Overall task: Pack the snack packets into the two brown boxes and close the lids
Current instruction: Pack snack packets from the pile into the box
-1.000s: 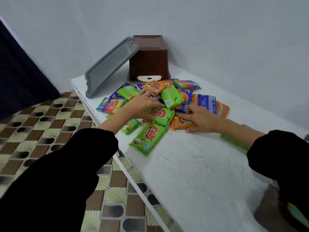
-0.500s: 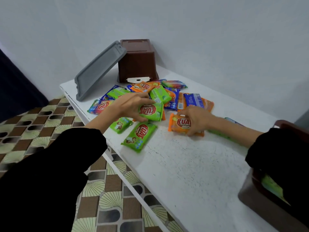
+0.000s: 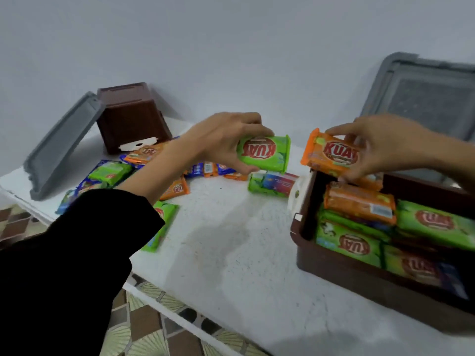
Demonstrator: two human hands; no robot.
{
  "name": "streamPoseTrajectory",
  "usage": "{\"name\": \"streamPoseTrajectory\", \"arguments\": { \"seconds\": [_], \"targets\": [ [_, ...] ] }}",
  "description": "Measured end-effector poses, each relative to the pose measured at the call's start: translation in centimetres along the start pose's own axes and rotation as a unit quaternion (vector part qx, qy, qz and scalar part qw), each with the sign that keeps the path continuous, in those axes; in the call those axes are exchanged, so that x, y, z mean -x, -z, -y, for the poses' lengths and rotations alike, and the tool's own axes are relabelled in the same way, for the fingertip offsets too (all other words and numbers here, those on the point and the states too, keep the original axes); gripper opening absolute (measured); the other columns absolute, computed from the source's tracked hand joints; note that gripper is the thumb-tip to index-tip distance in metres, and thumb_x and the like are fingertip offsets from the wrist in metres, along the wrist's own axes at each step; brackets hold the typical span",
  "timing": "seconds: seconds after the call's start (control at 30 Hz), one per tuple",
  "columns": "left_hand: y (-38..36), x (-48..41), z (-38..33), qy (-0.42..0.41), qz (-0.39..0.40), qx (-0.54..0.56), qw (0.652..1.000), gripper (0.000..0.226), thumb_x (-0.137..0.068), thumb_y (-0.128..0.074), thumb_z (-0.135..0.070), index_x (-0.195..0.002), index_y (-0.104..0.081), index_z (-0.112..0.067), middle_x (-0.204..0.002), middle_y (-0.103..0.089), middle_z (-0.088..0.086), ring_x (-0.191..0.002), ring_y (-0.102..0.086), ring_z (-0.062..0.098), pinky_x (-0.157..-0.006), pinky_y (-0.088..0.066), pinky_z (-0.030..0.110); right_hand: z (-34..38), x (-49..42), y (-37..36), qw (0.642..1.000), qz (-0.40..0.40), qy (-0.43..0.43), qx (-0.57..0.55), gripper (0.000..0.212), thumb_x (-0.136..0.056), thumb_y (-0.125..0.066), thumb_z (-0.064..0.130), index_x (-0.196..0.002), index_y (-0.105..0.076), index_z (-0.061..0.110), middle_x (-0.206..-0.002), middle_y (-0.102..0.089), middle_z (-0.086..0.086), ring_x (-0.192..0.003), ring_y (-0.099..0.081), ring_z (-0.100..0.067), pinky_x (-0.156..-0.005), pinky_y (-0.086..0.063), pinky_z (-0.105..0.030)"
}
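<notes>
**Head view.**

- Left grip (image 3: 221, 140): fingers and thumb curled round a green snack packet (image 3: 264, 154), held above the worktop (image 3: 231, 253), short of the near brown box (image 3: 334, 268).
- Right grip (image 3: 385, 147): pinching an orange snack packet (image 3: 329, 155) over that box's far corner.
- Risk: the near box is already layered with packets. A packet I lay crooked may sit proud and keep its grey lid (image 3: 424, 93) from shutting.
- Risk: both packets are glossy, and a light pinch may let one slip.
- Risk: my sleeve lies close to the loose packets (image 3: 113, 170) near the worktop's edge and may drag some to the floor.
- Far brown box (image 3: 128, 119): apparently bottom-up, with a second grey lid (image 3: 59, 150) leaning on it. It needs righting before I can fill it.
- Surface: white speckled worktop.
- Room: plain pale wall (image 3: 231, 47) and a patterned tile floor (image 3: 144, 327).
</notes>
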State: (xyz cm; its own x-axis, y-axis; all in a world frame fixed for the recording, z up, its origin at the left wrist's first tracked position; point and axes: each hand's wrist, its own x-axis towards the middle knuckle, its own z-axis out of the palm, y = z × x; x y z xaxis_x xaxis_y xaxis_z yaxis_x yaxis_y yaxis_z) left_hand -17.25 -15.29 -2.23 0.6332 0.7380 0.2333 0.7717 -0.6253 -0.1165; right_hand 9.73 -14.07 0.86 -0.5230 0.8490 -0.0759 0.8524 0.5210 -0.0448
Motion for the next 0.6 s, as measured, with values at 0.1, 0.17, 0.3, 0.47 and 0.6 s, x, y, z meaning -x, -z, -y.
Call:
{"name": "streamPoseTrajectory", "arguments": {
  "seconds": [0.1,0.17,0.3,0.47,0.6],
  "targets": [
    [-0.6,-4.4,-3.4,-0.076,0.019,0.011,0.997,0.078,-0.068,-0.048,-0.067,-0.126,-0.054,-0.016,-0.104,-0.058,0.003,-0.086,-0.06,0.02,-0.061,-0.049,0.028,-2.9,3.9,-0.5,0.999,0.031,-0.035,0.001,0.092,-0.055,-0.082,0.042,-0.137,-0.043,0.032,-0.115,-0.065,-0.002,-0.103,-0.059,-0.025,-0.081,-0.044,-0.032],
    [-1.3,-6.9,-5.8,-0.129,0.026,0.026,0.991,0.076,-0.067,-0.052,-0.066,-0.125,-0.054,-0.016,-0.103,-0.058,0.002,-0.084,-0.059,0.018,-0.056,-0.037,0.018,-4.4,6.1,-1.1,0.996,0.05,-0.067,0.019,0.093,-0.054,-0.082,0.043,-0.137,-0.041,0.034,-0.111,-0.063,0.001,-0.099,-0.057,-0.022,-0.077,-0.04,-0.028],
    [-3.5,-10.2,-10.5,-0.185,0.071,0.079,0.977,0.075,-0.067,-0.061,-0.06,-0.127,-0.052,-0.016,-0.106,-0.057,0.0,-0.085,-0.054,0.012,-0.057,-0.027,0.008,-6.8,9.5,-3.0,0.991,0.083,-0.103,0.038,0.091,-0.057,-0.08,0.045,-0.138,-0.038,0.038,-0.104,-0.057,0.005,-0.087,-0.046,-0.012,-0.079,-0.045,-0.029],
    [-6.8,-11.9,-15.2,-0.215,0.138,0.005,0.967,0.077,-0.071,-0.062,-0.065,-0.133,-0.044,-0.022,-0.118,-0.054,-0.002,-0.099,-0.056,0.015,-0.064,-0.033,0.022,-8.3,11.9,-6.4,0.982,0.13,-0.127,0.043,0.092,-0.062,-0.076,0.048,-0.141,-0.03,0.039,-0.12,-0.049,0.005,-0.108,-0.047,-0.015,-0.079,-0.04,-0.025],
    [-8.4,-11.7,-16.2,-0.266,0.11,-0.046,0.957,0.07,-0.063,-0.064,-0.067,-0.111,-0.058,-0.016,-0.1,-0.061,0.0,-0.089,-0.06,0.018,-0.054,-0.035,0.023,-8.4,12.7,-9.3,0.983,0.137,-0.108,0.048,0.083,-0.071,-0.072,0.045,-0.142,-0.028,0.036,-0.139,-0.042,0.003,-0.126,-0.041,-0.017,-0.098,-0.043,-0.031]
  ]
}}
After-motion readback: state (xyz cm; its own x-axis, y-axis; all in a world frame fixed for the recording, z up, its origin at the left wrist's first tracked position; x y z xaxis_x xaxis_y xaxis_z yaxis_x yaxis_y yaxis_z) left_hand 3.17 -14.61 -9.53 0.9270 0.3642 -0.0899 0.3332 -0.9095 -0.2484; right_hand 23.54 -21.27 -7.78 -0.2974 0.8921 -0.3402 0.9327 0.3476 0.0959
